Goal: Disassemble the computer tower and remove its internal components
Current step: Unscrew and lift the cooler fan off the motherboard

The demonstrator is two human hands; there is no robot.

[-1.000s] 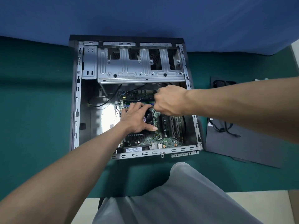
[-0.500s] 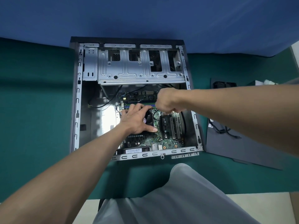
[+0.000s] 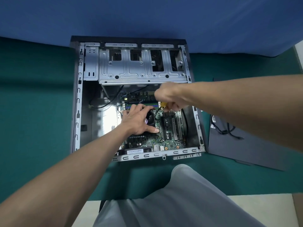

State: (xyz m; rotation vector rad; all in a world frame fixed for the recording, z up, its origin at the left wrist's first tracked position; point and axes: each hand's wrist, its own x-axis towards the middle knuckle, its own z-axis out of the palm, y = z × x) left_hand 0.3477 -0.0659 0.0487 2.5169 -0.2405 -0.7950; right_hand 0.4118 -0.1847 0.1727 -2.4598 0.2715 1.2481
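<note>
The open computer tower [image 3: 78, 112] lies on its side on the green mat, its green motherboard [image 3: 165, 140] exposed in the lower right part. My left hand [image 3: 139, 119] rests with spread fingers on the black CPU cooler fan [image 3: 150, 119], covering most of it. My right hand [image 3: 170, 98] grips a yellow-handled screwdriver [image 3: 163, 105], its shaft pointing down at the fan's upper right corner. The silver drive cage [image 3: 141, 69] spans the top of the case. RAM sticks [image 3: 147, 104] lie just above the fan.
A dark side panel [image 3: 246, 145] lies on the mat to the right of the case, with black cables [image 3: 226, 128] on it. A blue cloth [image 3: 147, 17] covers the back. My grey-clad knee [image 3: 180, 194] is near the front edge.
My right hand has lifted and turned, so the yellow screwdriver handle now shows beneath it. My left hand stays on the fan.
</note>
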